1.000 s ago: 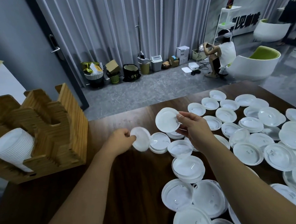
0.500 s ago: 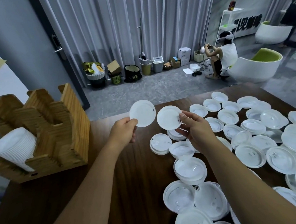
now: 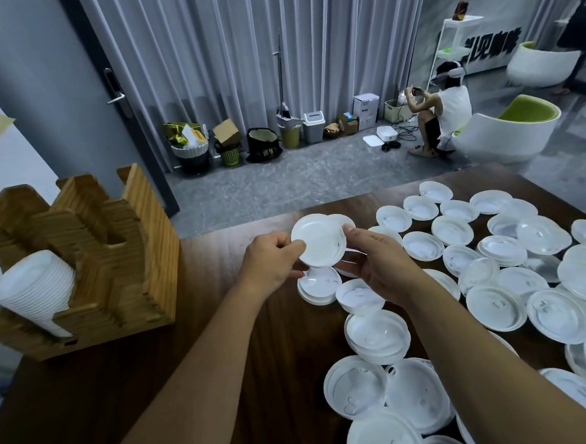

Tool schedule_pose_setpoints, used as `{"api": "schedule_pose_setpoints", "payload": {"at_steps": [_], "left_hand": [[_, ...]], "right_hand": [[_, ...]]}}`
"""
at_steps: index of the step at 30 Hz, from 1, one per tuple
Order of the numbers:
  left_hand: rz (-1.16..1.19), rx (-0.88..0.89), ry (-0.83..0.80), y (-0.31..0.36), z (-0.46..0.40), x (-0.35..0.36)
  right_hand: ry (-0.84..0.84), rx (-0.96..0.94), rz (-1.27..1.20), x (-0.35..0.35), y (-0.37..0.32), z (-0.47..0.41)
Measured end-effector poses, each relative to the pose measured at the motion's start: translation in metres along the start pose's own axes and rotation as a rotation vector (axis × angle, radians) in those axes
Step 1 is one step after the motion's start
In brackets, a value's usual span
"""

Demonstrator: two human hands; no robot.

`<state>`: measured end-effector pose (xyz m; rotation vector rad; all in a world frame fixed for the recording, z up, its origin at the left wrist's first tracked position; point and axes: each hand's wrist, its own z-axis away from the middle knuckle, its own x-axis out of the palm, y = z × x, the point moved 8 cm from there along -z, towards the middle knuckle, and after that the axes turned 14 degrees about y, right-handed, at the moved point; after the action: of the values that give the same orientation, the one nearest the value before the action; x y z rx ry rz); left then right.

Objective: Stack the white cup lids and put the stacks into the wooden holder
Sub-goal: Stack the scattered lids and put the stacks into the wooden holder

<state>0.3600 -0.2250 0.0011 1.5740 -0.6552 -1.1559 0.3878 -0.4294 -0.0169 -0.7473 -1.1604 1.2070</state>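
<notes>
My left hand (image 3: 274, 259) and my right hand (image 3: 376, 261) hold white cup lids together above the dark wooden table (image 3: 224, 363). The front lid (image 3: 318, 244) faces me, pinched at its left edge by my left thumb and fingers. A second lid (image 3: 344, 220) peeks out just behind it, with my right fingers at its right edge. Several loose white lids (image 3: 494, 278) and small stacks (image 3: 319, 285) cover the table's right half. The wooden holder (image 3: 91, 254) stands at the left with a stack of lids (image 3: 31, 289) lying in its front slot.
Beyond the table's far edge the grey floor holds bins, boxes and a seated person (image 3: 450, 116) by a white-and-green chair (image 3: 509, 133). A grey door (image 3: 71, 98) stands behind the holder. Bare table surface shows between the holder and the lids.
My hands came together: the left lid moved right and now overlaps in front of the lid in my right hand. Before, the two lids were held apart side by side.
</notes>
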Motion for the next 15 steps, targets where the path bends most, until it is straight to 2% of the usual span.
{"api": "schedule_pose_setpoints", "payload": {"at_steps": [3, 10, 15], "left_hand": [[-0.038, 0.049, 0.055, 0.001, -0.001, -0.001], [-0.016, 0.052, 0.032, 0.004, 0.003, 0.002], [0.025, 0.013, 0.066, -0.001, -0.002, 0.002]], "right_hand": [[-0.023, -0.021, 0.021, -0.001, 0.001, 0.001], [0.093, -0.099, 0.069, -0.010, -0.002, -0.003], [0.015, -0.103, 0.032, -0.005, -0.005, -0.002]]}}
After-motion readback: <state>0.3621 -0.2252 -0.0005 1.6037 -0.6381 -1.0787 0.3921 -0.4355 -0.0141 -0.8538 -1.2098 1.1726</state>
